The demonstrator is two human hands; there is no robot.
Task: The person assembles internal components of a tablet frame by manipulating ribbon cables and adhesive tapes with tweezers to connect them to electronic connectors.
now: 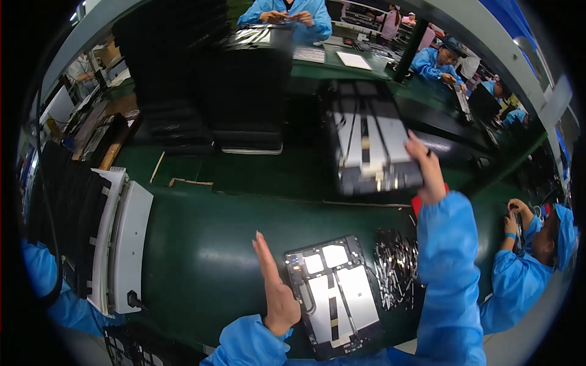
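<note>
My right hand (429, 169) grips the lower right edge of an opened tablet (355, 134), raised over the far side of the bench and slightly blurred. Silvery battery panels and dark strips show on its inner face. A second opened tablet (318, 291) lies on the green bench in front of me, its silver batteries, ribbon cable and circuit parts uncovered. Just left of it, my left hand (279, 302) is held edge-on with straight fingers and nothing in it. The palm side near the tablet's edge is partly hidden; I cannot tell whether they touch.
Small dark and silver strips (395, 271) are heaped right of the lying tablet. Tall stacks of black trays (244, 91) stand at the far left. A white device (131, 238) with a plugged cable sits left. A co-worker (531, 268) sits right, another person (299, 15) works opposite.
</note>
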